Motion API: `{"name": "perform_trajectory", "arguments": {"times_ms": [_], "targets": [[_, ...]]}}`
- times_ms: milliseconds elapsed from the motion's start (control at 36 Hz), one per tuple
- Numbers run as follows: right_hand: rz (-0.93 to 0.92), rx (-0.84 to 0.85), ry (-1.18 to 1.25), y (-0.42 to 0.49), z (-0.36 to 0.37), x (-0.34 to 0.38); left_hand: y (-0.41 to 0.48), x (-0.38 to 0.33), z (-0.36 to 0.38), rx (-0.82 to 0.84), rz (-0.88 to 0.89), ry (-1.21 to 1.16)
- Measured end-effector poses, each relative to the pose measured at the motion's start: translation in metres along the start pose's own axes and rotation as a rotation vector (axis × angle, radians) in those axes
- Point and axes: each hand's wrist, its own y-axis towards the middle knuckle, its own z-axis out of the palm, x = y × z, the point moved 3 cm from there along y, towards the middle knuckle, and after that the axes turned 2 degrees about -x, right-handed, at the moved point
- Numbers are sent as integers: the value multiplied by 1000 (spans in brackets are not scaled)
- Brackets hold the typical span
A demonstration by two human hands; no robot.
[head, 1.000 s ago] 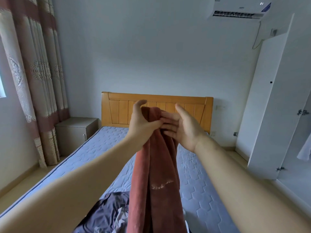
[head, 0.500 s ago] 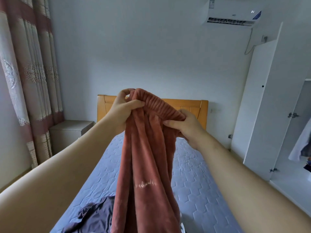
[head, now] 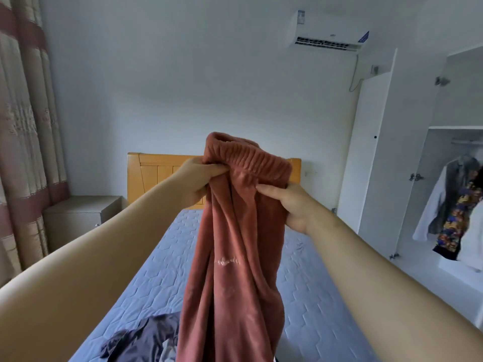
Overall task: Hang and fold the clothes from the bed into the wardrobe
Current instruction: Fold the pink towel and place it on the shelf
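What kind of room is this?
Most likely a bedroom. There is a bed with an orange wooden headboard and a blue quilted mattress, plus an open white wardrobe with clothes hanging inside.

Pale blue-grey walls (head: 183,74) carry an air conditioner (head: 326,35); striped curtains (head: 26,126) hang left beside a beige nightstand (head: 78,218).

The left hand (head: 194,180) and right hand (head: 291,205) drew apart, spreading the rust-red trousers (head: 235,244) by their ribbed waistband; the view swung right, apparently showing more of the open wardrobe (head: 449,184).
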Motion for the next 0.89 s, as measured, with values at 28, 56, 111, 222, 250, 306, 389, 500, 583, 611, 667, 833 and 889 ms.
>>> {"name": "perform_trajectory", "arguments": {"times_ms": [28, 56, 111, 222, 250, 306, 389, 500, 583, 611, 667, 833, 889], "targets": [[-14, -49, -7, -1, -4, 5, 2, -3, 3, 20, 8, -15], [-40, -112, -6, -1, -8, 12, 4, -8, 4, 36, 27, -24], [-93, -236, 9, -3, -18, 31, 10, -21, 7, 65, 77, -5], [-197, -348, -35, -6, -30, 75, 20, -54, 11, 116, 122, 86], [-228, -341, -22, -7, -30, 87, 23, -63, 13, 132, 123, 98], [-287, -326, 39, -8, -29, 112, 29, -85, 17, 165, 120, 111], [-383, -311, 101, -10, -29, 148, 35, -115, 23, 204, 103, 96], [-610, -380, 20, -20, -29, 183, 39, -148, 34, 173, 183, 70], [-718, -515, -251, -31, -36, 197, 37, -164, 46, 191, 261, 8], [-704, -559, -376, -34, -39, 199, 37, -166, 49, 203, 266, 12], [-607, -618, -561, -37, -44, 200, 36, -165, 55, 224, 264, 56], [-577, -616, -298, -64, -58, 214, 26, -155, 72, 485, 258, -159], [-486, -545, -254, -71, -61, 216, 25, -149, 78, 547, 219, -151]]}}
